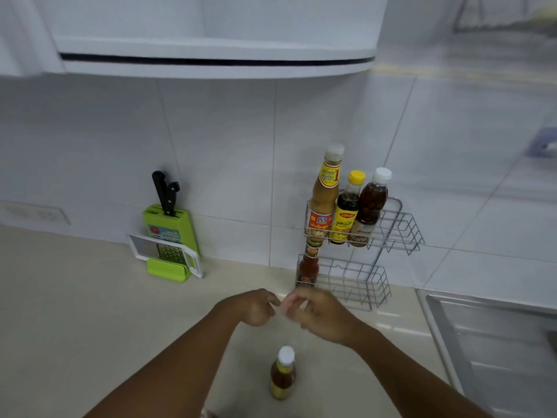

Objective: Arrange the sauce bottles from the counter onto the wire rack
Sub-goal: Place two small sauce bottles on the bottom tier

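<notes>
Four bottles on rack, one on counter; both hands seemingly empty.

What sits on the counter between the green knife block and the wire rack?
Nothing: in the head view, only bare counter and wall tile separate the knife block from the wire rack.

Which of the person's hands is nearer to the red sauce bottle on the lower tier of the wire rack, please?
The right hand. It sits just below the red sauce bottle, almost under it, while the left hand is further to the bottle's left.
</notes>
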Motion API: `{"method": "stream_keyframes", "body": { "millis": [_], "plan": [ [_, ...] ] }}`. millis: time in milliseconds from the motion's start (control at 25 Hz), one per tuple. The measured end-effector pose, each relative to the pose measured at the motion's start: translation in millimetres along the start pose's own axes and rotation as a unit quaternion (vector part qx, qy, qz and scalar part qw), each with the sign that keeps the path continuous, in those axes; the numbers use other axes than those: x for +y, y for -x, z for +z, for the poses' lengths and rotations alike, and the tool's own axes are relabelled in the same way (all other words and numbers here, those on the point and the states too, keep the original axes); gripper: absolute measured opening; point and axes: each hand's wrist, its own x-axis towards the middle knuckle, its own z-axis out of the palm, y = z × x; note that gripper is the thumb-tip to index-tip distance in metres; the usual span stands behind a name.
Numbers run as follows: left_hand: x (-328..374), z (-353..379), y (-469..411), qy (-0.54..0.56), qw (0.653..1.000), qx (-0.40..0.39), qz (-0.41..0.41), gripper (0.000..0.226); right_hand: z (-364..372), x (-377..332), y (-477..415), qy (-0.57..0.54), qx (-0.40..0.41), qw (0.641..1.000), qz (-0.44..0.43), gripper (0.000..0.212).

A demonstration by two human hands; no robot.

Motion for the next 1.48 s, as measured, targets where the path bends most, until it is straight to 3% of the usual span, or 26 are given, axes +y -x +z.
{"method": "stream_keyframes", "body": {
  "millis": [80,200,400,480,600,680,760,840,880,960,1040,1080,1120,1200,1280,1320,1400,1480],
  "plan": [
    [1.6,6.5,16.4,-0.030,0.999,-0.027,0.000,0.058,17.9,-5.9,22.4,0.121,-0.137,0.983,-0.008,0.034],
    [6.0,17.3,36.8,-0.063,0.997,-0.051,0.005,0.066,41.3,2.0,32.0,0.231,-0.140,0.961,-0.061,0.024],
    [17.6,25.2,64.6,-0.071,0.993,-0.069,0.069,0.087,8.2,-23.1,49.3,0.119,-0.001,0.992,-0.037,0.007],
    [30.0,25.5,75.9,0.021,0.991,-0.005,0.131,0.081,-23.8,-50.5,54.0,0.062,0.056,0.995,-0.047,0.014],
    [63.7,15.9,90.4,0.177,0.947,0.137,0.232,0.054,-76.4,-96.1,62.8,0.012,0.113,0.990,-0.082,0.012],
    [92.5,2.2,105.1,0.197,0.933,0.144,0.266,0.040,-104.1,-116.8,69.3,0.098,0.152,0.976,-0.117,0.022],
    [116.6,-9.3,116.6,0.199,0.937,0.087,0.274,0.032,-125.3,-126.6,73.6,0.244,0.173,0.943,-0.147,0.033],
    [132.3,-16.0,121.8,0.194,0.940,0.054,0.276,0.030,-138.3,-128.3,74.0,0.304,0.179,0.926,-0.134,0.025],
    [139.2,-16.4,122.5,0.174,0.941,0.080,0.278,0.031,-140.5,-126.0,71.6,0.303,0.193,0.926,-0.118,0.021],
    [150.7,-13.9,121.0,0.034,0.936,0.247,0.247,0.042,-142.7,-120.3,65.7,0.231,0.230,0.945,-0.032,0.020],
    [160.6,-9.8,118.8,-0.175,0.862,0.433,0.197,0.050,-144.8,-113.6,61.5,0.030,0.239,0.962,0.127,0.025],
    [165.3,-7.4,116.9,-0.215,0.826,0.481,0.199,0.049,-146.4,-113.6,63.9,-0.061,0.223,0.955,0.185,0.028],
    [168.8,-6.5,116.3,-0.218,0.826,0.479,0.201,0.048,-149.3,-114.5,66.4,-0.110,0.207,0.950,0.204,0.030],
    [172.0,-15.3,119.5,-0.082,0.902,0.362,0.220,0.050,-155.8,-117.7,69.2,-0.117,0.211,0.959,0.152,0.033],
    [173.8,-23.9,116.0,0.078,0.949,0.197,0.234,0.045,-155.9,-119.6,69.6,-0.026,0.263,0.963,0.052,0.030],
    [174.5,-23.2,112.9,0.079,0.951,0.176,0.239,0.045,-154.5,-116.2,67.2,0.020,0.278,0.960,0.037,0.030],
    [175.8,-13.3,104.2,-0.052,0.932,0.282,0.221,0.053,-152.8,-99.7,61.4,0.028,0.264,0.958,0.109,0.035],
    [176.0,-3.0,86.5,-0.194,0.852,0.438,0.211,0.049,-151.2,-82.5,60.6,-0.121,0.223,0.945,0.205,0.035]
  ]
}}
